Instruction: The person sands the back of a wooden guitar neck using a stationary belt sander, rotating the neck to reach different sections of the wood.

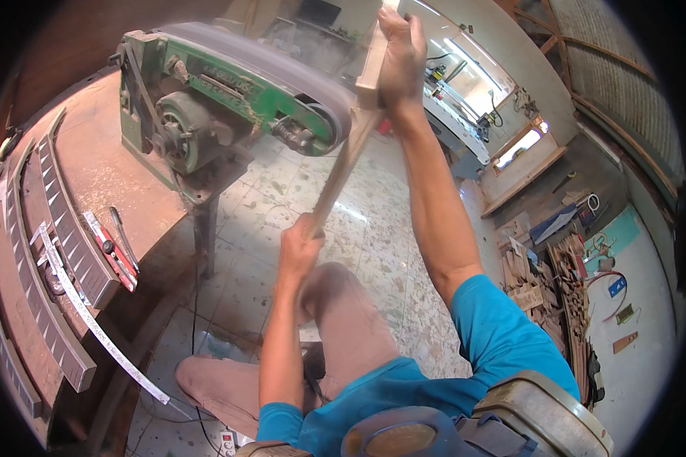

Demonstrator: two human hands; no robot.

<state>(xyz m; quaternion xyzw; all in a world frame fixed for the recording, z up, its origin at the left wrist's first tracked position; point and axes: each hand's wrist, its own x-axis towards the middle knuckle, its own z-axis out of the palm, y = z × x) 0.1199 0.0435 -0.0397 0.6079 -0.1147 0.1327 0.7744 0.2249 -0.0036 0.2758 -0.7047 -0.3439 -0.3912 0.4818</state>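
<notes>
Below you, a power strip [227,442] lay on the pale tiled floor [267,206], which was blotched with dust and debris. To your left stood a brown table [126,171] strewn with sawdust; on it you had curved strips [68,206] marked with pale triangles, a red cutter [114,255], and a long white strip [107,343] hanging past the edge. Ahead of your knees, your left grip [300,247] was closed round the lower end of a wooden bar [344,164]. The bar slanted up and away to your right grip [402,65], whose fingers were curled over its upper part. Between your grips, it crossed the rounded end of the green belt sander [236,95]; you couldn't tell from this angle whether they touched. Farther off to the right were stacked wood offcuts [564,297], and beyond your right forearm, a bright window [476,72].
</notes>
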